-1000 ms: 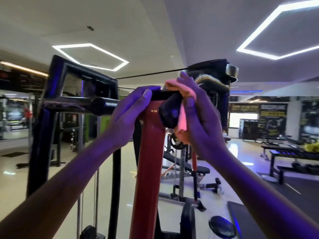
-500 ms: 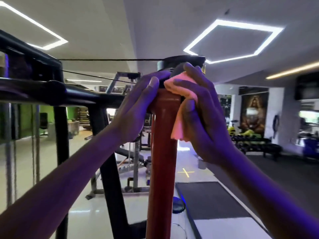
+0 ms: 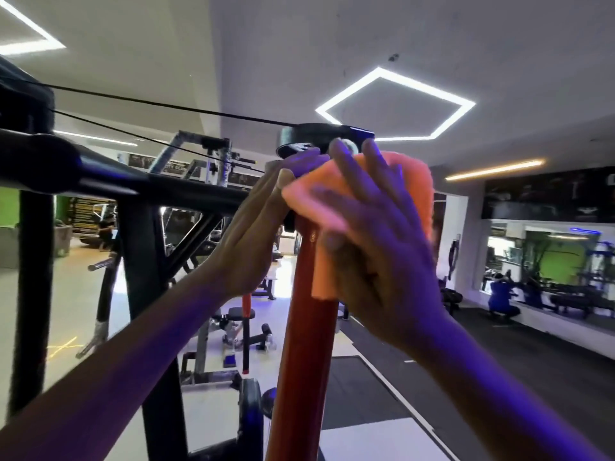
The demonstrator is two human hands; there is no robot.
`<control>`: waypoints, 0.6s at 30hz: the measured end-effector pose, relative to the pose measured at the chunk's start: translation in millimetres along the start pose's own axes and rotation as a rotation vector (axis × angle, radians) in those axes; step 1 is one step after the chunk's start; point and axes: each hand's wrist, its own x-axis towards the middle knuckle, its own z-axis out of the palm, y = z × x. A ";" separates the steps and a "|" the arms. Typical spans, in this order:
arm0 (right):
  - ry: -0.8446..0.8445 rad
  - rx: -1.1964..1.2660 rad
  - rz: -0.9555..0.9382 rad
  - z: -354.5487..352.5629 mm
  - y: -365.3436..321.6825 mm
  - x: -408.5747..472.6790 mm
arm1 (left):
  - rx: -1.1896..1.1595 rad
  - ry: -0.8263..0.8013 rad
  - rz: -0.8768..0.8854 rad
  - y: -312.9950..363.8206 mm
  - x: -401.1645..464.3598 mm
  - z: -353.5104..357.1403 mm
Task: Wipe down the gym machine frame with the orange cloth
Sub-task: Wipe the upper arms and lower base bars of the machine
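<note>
Pressing my right hand (image 3: 376,247) flat over the orange cloth (image 3: 336,201), fingers straight and spread, cloth draped over the top end of the red upright post (image 3: 301,344) of the gym machine frame. Cloth covers the post's top edge and hangs down its right side; its lower edge sits under my thumb area. My left hand (image 3: 253,234) lies against the post's left side just beside the cloth, fingers straight and together, tips reaching up to the post top, gripping nothing that I can see. Both forearms come in from the bottom corners, post between them.

Just above my fingertips sits a black pulley housing (image 3: 319,136), close to the cloth's top edge, little room there. Two thin black cables (image 3: 166,106) run from it leftward to a black frame corner at the left edge. A black crossbar (image 3: 159,184) meets the post from the left, right behind my left hand. Black upright (image 3: 143,277) stands left of the post, open gap between them.

Farther back: benches and a plate-loaded machine (image 3: 246,331) on the pale floor, dark floor mat (image 3: 366,387) to the right with open floor, mirrored wall (image 3: 549,261) far right, hexagon ceiling light (image 3: 396,106) overhead.
</note>
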 end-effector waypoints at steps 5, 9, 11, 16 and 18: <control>-0.026 -0.168 0.099 -4.3 -4.8 6.7 | -0.096 -0.060 -0.034 -16.3 -3.3 -11.4; -0.025 -0.251 0.168 7.6 -36.4 -10.2 | -0.155 -0.116 0.032 -25.1 -3.6 -19.1; -0.046 -0.296 0.241 10.1 -53.5 -21.8 | -0.133 -0.145 0.072 -27.6 -6.6 -21.6; -0.118 -0.370 0.412 13.5 -78.8 -19.6 | -0.097 -0.163 0.131 -28.6 -15.2 -20.6; -0.116 -0.330 0.510 27.2 -99.0 -41.9 | -0.021 -0.128 0.182 -32.3 -19.3 -17.7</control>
